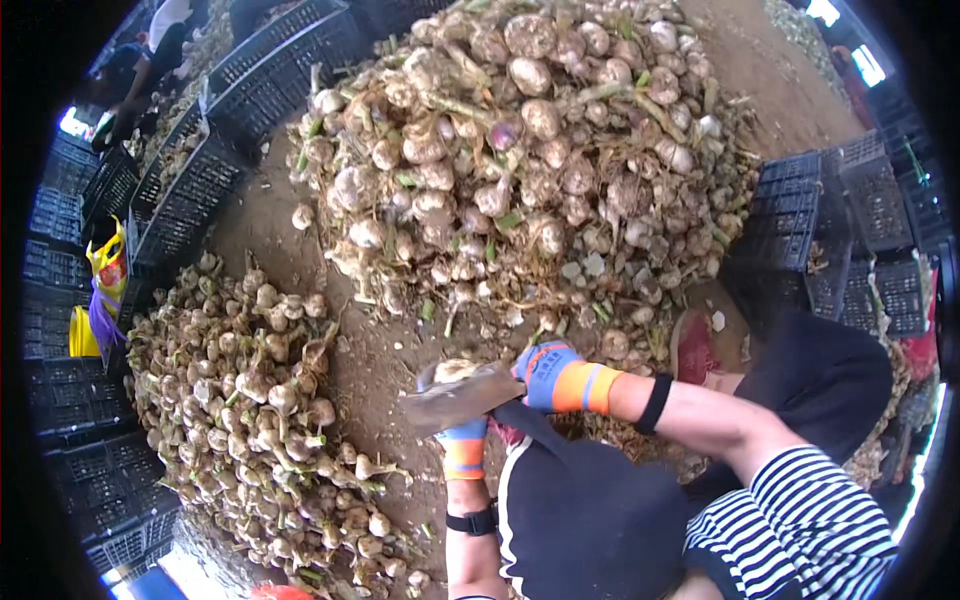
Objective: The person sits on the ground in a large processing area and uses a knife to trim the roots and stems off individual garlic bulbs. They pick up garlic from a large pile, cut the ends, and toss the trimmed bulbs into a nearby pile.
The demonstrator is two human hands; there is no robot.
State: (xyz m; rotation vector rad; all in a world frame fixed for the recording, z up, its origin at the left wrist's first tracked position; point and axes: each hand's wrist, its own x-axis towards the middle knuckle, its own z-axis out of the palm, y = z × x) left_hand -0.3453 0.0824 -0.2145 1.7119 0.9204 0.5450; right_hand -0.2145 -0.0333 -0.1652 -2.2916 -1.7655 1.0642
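Note:
My right hand [555, 376], in a blue and orange work glove, grips the handle end of a broad metal blade [461, 399], which looks like a cleaver or large knife. My left hand [459, 442], in a matching glove, is below and partly behind the blade. A garlic bulb [454, 370] shows just past the blade's far edge, at the left hand's fingertips; the blade hides most of that hold. Beyond the hands rises a large heap of garlic bulbs [525, 172] with roots and stems. A second heap of garlic [240, 390] lies to the left.
Black plastic crates [262, 82] line the far left, and more crates [787, 195] stand at right. A yellow container [84, 332] and a purple bag [105, 315] hang at the left crates. A person [142, 75] is at upper left. A red shoe [694, 346] rests near the large heap.

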